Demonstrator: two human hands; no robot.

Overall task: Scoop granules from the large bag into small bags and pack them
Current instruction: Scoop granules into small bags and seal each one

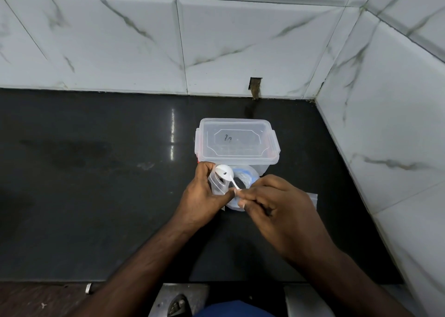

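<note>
The left hand (203,196) is gripping a small clear bag (218,184), its fingers (204,172) closed around the bag's left edge and holding it upright just in front of a lidded clear plastic box (237,141). The right hand (277,203) is pinching the handle of a white plastic spoon (226,173) between narrow fingertips (240,194), the bowl sitting at the small bag's mouth with a few dark granules on it. The large bag (245,177), rolled open, is lying on the black table (96,196) directly beneath both hands, touching the box.
</note>
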